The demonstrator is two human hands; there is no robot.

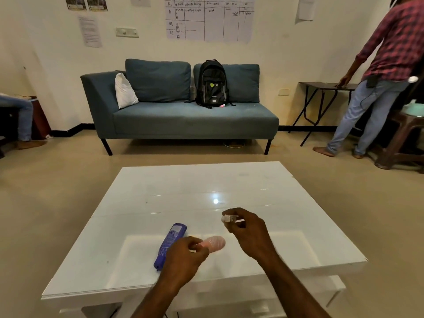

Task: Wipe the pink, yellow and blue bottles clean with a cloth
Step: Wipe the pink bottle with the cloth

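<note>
Both hands were over the near half of the white desk (298, 203). Furthest left lay the blue bottle (171, 245), flat on the desk, its long side running from near to far and leaning a little to the right. It touched nothing but the desk, just beside the left hand (183, 260). That hand was curled shut around the pink bottle (213, 243), whose round end poked out to the right. The right hand (246, 230) was close by, to the right and a bit farther off, pinching a small pale wad, likely the cloth (228, 218). So the cloth only had to come a short way left to rub the pink bottle. No yellow bottle showed.
</note>
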